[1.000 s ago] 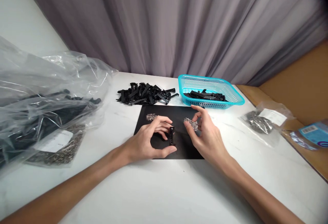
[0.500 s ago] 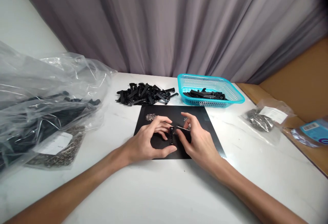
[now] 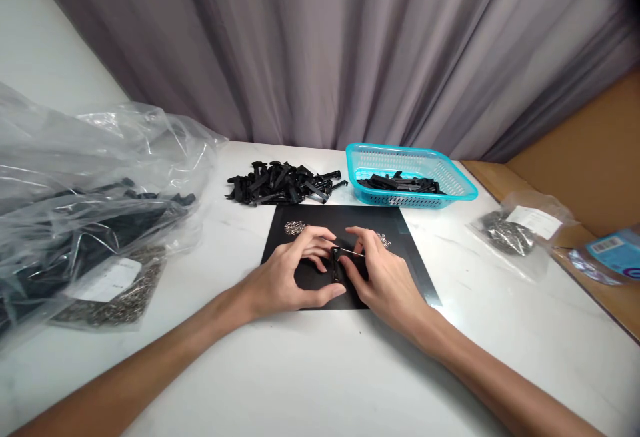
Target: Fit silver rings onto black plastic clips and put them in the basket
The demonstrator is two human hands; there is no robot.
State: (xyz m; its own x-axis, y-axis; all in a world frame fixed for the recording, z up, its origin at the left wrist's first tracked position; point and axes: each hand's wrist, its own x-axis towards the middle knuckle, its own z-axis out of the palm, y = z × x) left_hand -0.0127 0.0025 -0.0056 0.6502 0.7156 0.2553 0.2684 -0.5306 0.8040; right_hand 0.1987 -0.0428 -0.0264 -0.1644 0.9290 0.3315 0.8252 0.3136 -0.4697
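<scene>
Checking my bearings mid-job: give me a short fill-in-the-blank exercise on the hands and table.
1. The left hand holds a part coloured ____.
2. The thin rod is in the person's ____ hand.
3. The mat beneath both hands is coloured ____.
4. Seen from the camera, the basket stands to the ____ of the loose pile.

Missing words: black; right; black; right.

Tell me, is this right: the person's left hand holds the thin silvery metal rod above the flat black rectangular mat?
Wrong side: the head view shows the person's right hand holding the thin silvery metal rod above the flat black rectangular mat.
</scene>
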